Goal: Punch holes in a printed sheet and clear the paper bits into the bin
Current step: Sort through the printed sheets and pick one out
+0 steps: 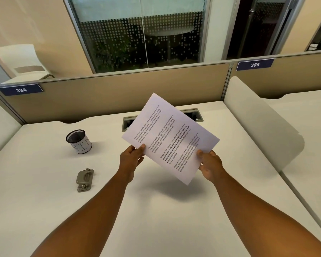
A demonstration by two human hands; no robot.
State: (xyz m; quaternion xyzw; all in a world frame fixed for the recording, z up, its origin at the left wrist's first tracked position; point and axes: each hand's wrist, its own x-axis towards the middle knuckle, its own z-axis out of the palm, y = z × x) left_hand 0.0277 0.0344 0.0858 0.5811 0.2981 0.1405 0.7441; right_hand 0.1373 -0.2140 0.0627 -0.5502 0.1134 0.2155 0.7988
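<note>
A printed sheet [170, 139] is held up above a white bench [44, 210], tilted so that its far corner points away from the person and its lines of text run diagonally. The sheet is pinched at its near-left edge by the left hand [131, 159], thumb on top and fingers curled beneath, and gripped near its lower right edge by the right hand [209, 164] in the same fashion. A soft shadow of the sheet is cast on the bench below it.

A grey metal hole punch [85, 180] is seen lying on the bench to the left of the left forearm, well apart from the sheet. Further back on the same side, a small black mesh cup wrapped in a white label, the bin [78, 141], is stood upright on the bench. A recessed cable slot [128, 123] in the bench is partly hidden behind the sheet.

The bench is bounded at the back by a tan partition [109, 93] carrying a blue plate numbered 384 [21, 89]; a second plate, 385 [254, 64], is fixed over the neighbouring station. A white chair [22, 62] is visible beyond the partition at the left.
</note>
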